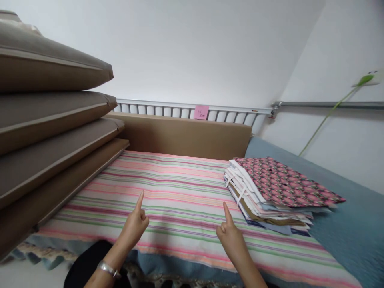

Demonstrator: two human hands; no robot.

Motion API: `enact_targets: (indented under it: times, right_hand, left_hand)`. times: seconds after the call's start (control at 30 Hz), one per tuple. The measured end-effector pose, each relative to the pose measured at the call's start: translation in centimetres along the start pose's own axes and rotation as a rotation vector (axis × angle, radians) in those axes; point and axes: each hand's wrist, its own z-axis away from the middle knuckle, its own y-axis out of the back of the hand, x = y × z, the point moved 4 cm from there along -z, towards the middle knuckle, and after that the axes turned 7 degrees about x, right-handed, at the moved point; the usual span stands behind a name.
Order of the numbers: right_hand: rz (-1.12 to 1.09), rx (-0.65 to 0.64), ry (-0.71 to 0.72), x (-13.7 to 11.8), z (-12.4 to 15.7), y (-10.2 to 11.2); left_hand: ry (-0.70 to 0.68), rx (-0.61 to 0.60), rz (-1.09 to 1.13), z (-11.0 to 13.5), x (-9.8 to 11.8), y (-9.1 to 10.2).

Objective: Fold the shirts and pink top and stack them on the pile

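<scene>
My left hand (135, 224) is held over the striped cloth (180, 192), its index finger stretched out and the other fingers curled in. To the right, my right hand (230, 232) makes the same pointing shape, also holding nothing. A silver bangle (108, 269) circles my left wrist. Beyond my right hand lies a stack of folded fabrics (255, 204), apart from the fingers. Its top piece is a pink patterned fabric (282, 176), and white ties (241, 195) show on the stack's left side.
Thick brown cushions (57, 108) are piled high at the left. Another brown cushion (186, 136) stands against the white radiator (150, 110), which bears a pink note (201, 112). Blue cover (345, 224) shows at the right, below a grey pipe (324, 105) and a green cord (321, 128).
</scene>
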Motion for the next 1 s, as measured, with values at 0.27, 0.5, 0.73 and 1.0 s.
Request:
enact_targets:
  times: [0.27,0.5,0.73,1.0]
  right_hand:
    - [-0.014,-0.012,0.012,-0.2,-0.1,-0.5]
    - [-0.029,-0.033,0.006,-0.6,0.1,-0.8]
    - [-0.171,-0.035,-0.056,-1.0,1.3,-2.9]
    - [-0.915,0.205,-0.337,-8.0,-7.5,0.9]
  left_hand:
    - [0.012,-0.003,0.022,0.2,0.0,-0.1]
    - [0.016,-0.054,0.035,0.8,0.6,-1.0]
    - [0.068,-0.139,0.105,2.3,0.3,-3.7]
    - [-0.094,-0.592,0.661,9.3,11.4,-10.7]
